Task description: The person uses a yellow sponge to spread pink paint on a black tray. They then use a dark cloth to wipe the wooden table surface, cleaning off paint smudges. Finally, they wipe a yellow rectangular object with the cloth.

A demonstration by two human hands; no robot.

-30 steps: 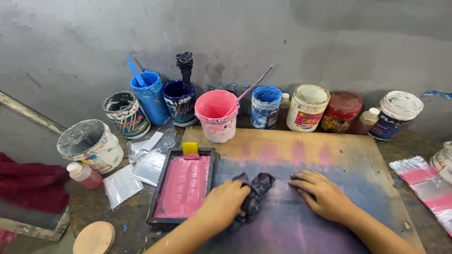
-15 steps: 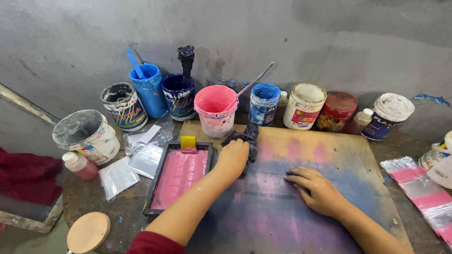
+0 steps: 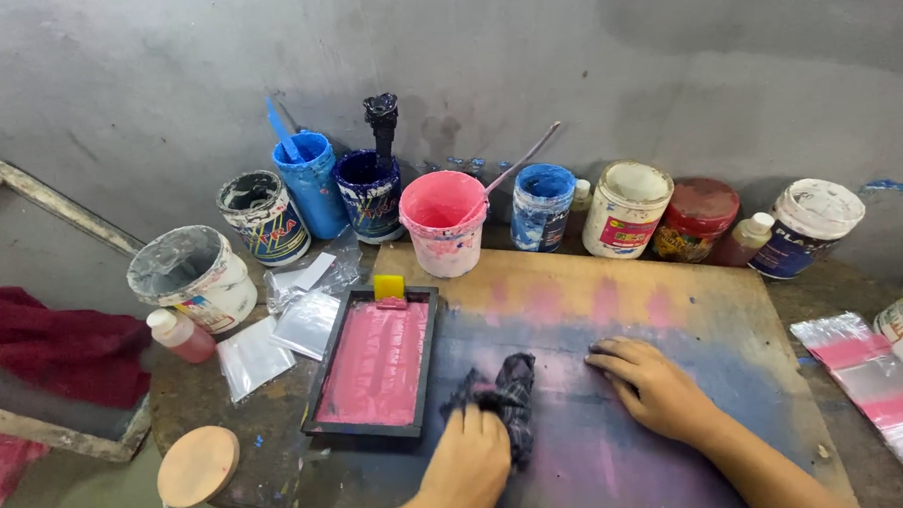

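The left hand [image 3: 466, 462] grips a dark, ink-stained rag [image 3: 503, 392], fingers closed around its near end. The rag lies on the board [image 3: 673, 306], at the board's left part, just right of the pink screen frame [image 3: 375, 360]. Half a second ago that hand and rag were at the board's far edge, close to the pink bucket [image 3: 443, 219]; a second ago they were near the middle. The hand has now drawn back to the near side, so the wiping stroke runs back and forth over the board's left half. In my judgement, the wiping is underway and not finished: blue and pink staining covers most of the board.

The right hand [image 3: 656, 387] lies flat on the board's centre, fingers spread, holding nothing, pressing the board down; it has barely shifted.

Surface: the board is bare wood at its far edge with pink patches, blue and purple smears nearer. It rests on a dark, paint-spattered table [image 3: 268, 431].

Surroundings: behind the board stands a row of ink tubs against a grey wall [image 3: 565, 60]. Left of the board are clear plastic bags [image 3: 274, 335] and a red cloth [image 3: 55, 348].
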